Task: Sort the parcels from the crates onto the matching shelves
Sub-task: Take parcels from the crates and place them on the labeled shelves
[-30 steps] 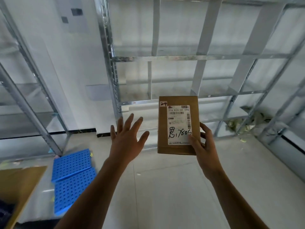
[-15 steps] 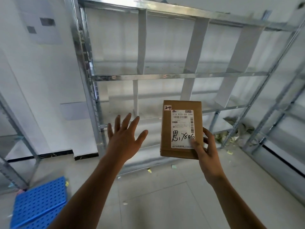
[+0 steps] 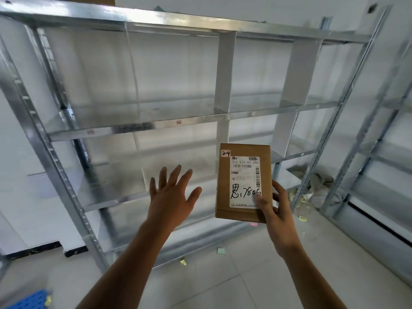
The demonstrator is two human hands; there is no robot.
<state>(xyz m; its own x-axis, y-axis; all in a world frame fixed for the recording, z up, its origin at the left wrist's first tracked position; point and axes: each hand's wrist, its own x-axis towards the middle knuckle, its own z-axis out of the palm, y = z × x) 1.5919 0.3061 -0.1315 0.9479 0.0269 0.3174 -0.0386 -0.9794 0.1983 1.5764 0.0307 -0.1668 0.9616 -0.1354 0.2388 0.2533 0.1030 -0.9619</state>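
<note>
The flat brown cardboard parcel (image 3: pixel 243 184) is held upright in the air in front of the rack, its face turned to the camera. It carries a white printed shipping label (image 3: pixel 245 181) with handwritten black marks and "7805", and a small white corner tag (image 3: pixel 225 153) reading "24". The right hand (image 3: pixel 276 210) grips the parcel at its lower right corner, thumb on the label and fingers curled behind the edge. The left hand (image 3: pixel 171 197) is raised just beside the parcel, apart from it, with fingers spread and holding nothing.

Behind them stands a galvanised steel shelving rack (image 3: pixel 156 125) with white upright dividers (image 3: pixel 224 72) splitting its levels into bays. 2 small tags (image 3: pixel 178 122) are stuck on the front edge of 1 level, but their writing is too small to read. Every bay that shows holds no parcel. A second steel rack (image 3: pixel 367 150) stands at the right, scraps of paper (image 3: pixel 221 250) lie on the pale tiled floor (image 3: pixel 223 286), and a blue perforated plastic panel (image 3: pixel 29 299) shows at the lower left corner.

By my reading, this parcel is picked and its number read, yet not shelved; finding bay 24 and setting it down remains. No crates are in view, so how many parcels are left cannot be told.
</note>
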